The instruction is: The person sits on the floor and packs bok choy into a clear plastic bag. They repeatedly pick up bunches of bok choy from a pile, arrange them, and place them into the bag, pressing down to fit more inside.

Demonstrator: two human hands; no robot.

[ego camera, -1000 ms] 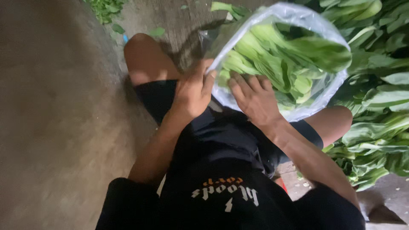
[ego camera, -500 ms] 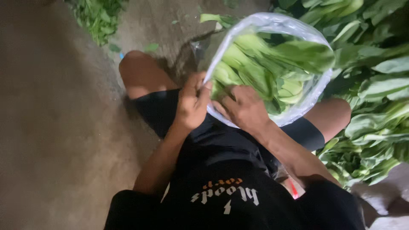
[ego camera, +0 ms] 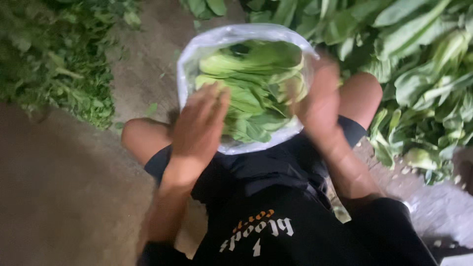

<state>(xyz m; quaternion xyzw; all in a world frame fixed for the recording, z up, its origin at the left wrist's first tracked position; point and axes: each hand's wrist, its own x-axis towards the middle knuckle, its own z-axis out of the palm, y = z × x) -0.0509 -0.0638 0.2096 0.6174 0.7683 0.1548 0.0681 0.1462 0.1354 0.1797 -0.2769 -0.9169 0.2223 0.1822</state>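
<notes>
On the lap, straight ahead of both hands: clear plastic bag stuffed with leafy greens, mouth tipped up toward the camera. Left hand flat, fingers spread wide, lying over the bag's lower-left rim and the leaves there; looks like touching, not gripping. Right hand blurred, fingers extended, against the bag's right wall; cannot tell whether touching or just beside, no closed grip visible. Bag between the two hands, roughly equal reach, left slightly more on top of it. Leaf stalks running from near edge to far edge, so long axis pointing away from the body. Bag bottom resting on black shorts, between bare knees.

Outward: right side crowded, loose pile of greens just beside the right knee and across the top. Left, dirt floor open, with a patch of smaller leafy scraps well apart at upper left. Best free room: near left, over the floor.
</notes>
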